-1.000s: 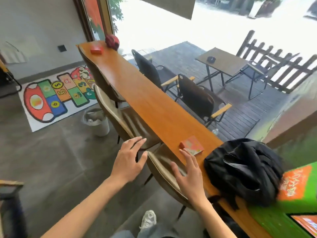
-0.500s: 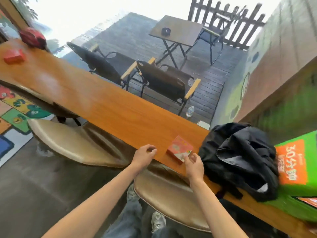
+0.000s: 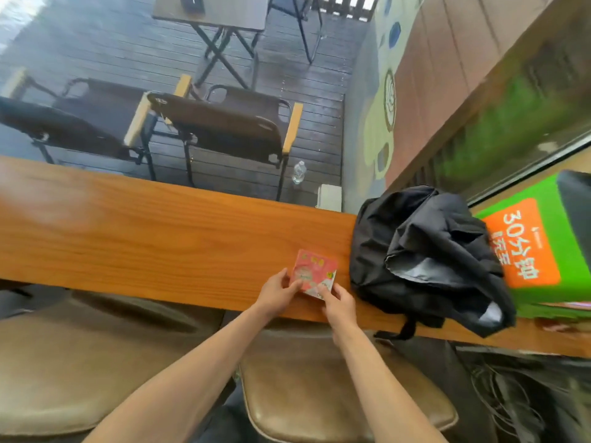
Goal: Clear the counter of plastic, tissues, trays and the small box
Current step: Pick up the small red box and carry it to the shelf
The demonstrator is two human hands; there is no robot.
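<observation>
The small flat pink cardboard box [image 3: 314,274] lies at the near edge of the long orange wooden counter [image 3: 160,238]; the left hand [image 3: 277,294] and right hand [image 3: 339,304] pinch its near corners from either side, equally close.

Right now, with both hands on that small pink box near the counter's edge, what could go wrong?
The small pink cardboard box lies close to the wooden counter's near edge; the left hand and right hand pinch only its corners, so it could slip to the floor. Lifting rightward might snag the crumpled black backpack beside it.
</observation>
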